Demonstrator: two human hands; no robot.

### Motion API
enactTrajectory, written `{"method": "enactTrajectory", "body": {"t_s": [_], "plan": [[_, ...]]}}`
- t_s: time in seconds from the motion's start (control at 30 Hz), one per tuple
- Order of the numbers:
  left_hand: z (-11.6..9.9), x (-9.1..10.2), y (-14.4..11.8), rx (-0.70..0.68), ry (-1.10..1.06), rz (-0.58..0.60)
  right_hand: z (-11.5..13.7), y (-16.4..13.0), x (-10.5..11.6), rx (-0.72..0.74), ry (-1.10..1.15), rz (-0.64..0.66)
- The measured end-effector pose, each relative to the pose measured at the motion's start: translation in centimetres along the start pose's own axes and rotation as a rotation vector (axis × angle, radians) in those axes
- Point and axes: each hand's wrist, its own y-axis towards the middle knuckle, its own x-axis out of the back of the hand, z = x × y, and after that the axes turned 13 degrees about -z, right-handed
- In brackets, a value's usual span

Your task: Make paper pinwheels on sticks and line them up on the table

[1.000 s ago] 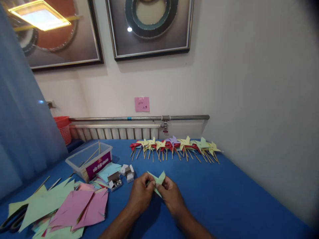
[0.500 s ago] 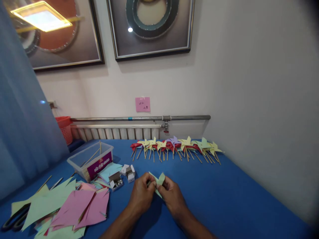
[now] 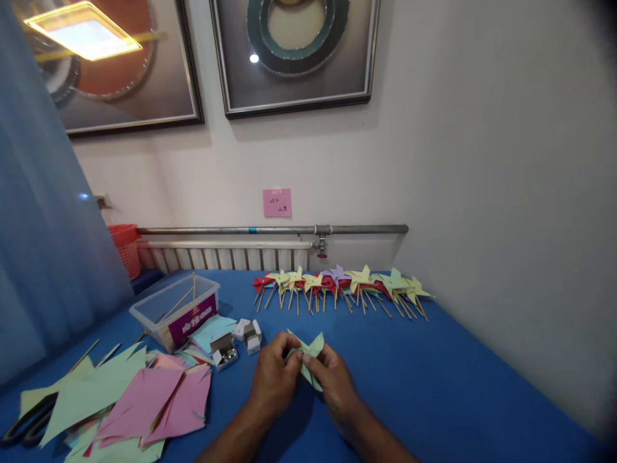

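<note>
Both hands pinch one thing between them: the left hand point(image 3: 274, 379) and the right hand point(image 3: 332, 381) each have their grip clamped on a pale green folded paper pinwheel head point(image 3: 308, 352), fingertips meeting at its middle, with two pointed flaps sticking up above the knuckles. It is held just above the blue cloth-covered table point(image 3: 434, 386), near the table's front centre.

To the left of the hands lies a loose heap of pink and pale green cut paper sheets point(image 3: 135, 402), overlapping one another, with a pair of black-handled scissors point(image 3: 24, 427) partly tucked under its left edge. Just beyond the left hand sit small open white cardboard boxes point(image 3: 236, 341) (one shows shiny metal pieces inside, too small to identify). Behind those, a clear plastic tub with a magenta label point(image 3: 176, 308) holds thin wooden sticks, one leaning up over its rim.

Farther back, a row of finished paper pinwheels on wooden sticks point(image 3: 337, 286) in red, yellow, purple and green lies flat along the table's far edge. Beyond it runs a white ribbed radiator point(image 3: 222, 257) under a grey metal pipe point(image 3: 270, 229), and a pink paper note point(image 3: 277, 202) is stuck on the wall above. An orange-red plastic basket point(image 3: 123, 247) stands by the blue curtain point(image 3: 43, 244).
</note>
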Motion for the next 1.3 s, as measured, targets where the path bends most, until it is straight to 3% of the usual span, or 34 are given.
{"method": "enactTrajectory", "body": {"t_s": [0.17,0.3,0.5,0.73,1.0,1.3], "plan": [[-0.4,0.0,-0.2,-0.008,-0.038,-0.021,-0.4,0.2,0.4,-0.034,0.021,-0.100],[-0.4,0.1,0.3,0.118,-0.117,-0.055,-0.1,0.4,0.7,-0.056,0.028,-0.149],[1.3,-0.3,1.1,0.401,-0.383,0.142,0.2,0.0,0.6,-0.005,-0.048,-0.008],[2.2,-0.8,1.1,0.434,-0.394,0.107,0.0,0.4,0.6,0.025,-0.197,-0.005],[1.6,-0.4,1.2,0.510,-0.489,0.159,0.1,0.1,0.7,0.014,-0.158,-0.003],[2.0,-0.8,1.3,0.470,-0.398,0.126,-2.5,2.2,1.9,0.027,-0.181,-0.068]]}}
